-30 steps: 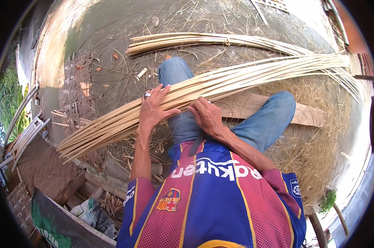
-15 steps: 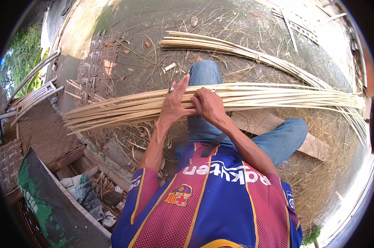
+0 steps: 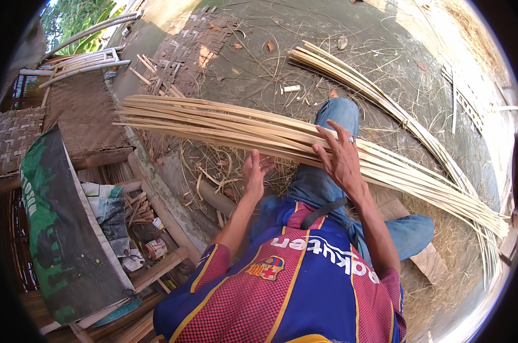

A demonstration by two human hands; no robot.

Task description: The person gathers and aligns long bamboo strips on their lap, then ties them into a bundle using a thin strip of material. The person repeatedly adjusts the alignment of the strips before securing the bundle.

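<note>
A long bundle of pale bamboo strips (image 3: 230, 123) lies across my raised knee, slanting from upper left to lower right, its strips fanned slightly apart. My right hand (image 3: 343, 160) is over the bundle above the knee, thumb and fingers gripping some of the strips; a ring shows on one finger. Just below the bundle's near edge, my left hand (image 3: 254, 174) is open, fingers apart and nothing in it. Whether its fingertips touch the lowest strips I cannot tell.
A second bundle of strips (image 3: 379, 97) lies on the ground beyond my knee. Thin shavings litter the concrete, with a woven mat (image 3: 184, 54) at the far left. Nearby on the left stand a bamboo frame (image 3: 162, 268) and a dark green-and-black sheet (image 3: 70, 228). A wooden board (image 3: 436, 266) lies under my leg.
My left hand has come off the strips and down toward me, opening. My right hand has shifted along the bundle to the right. The view has turned, so the bundle slants more.
</note>
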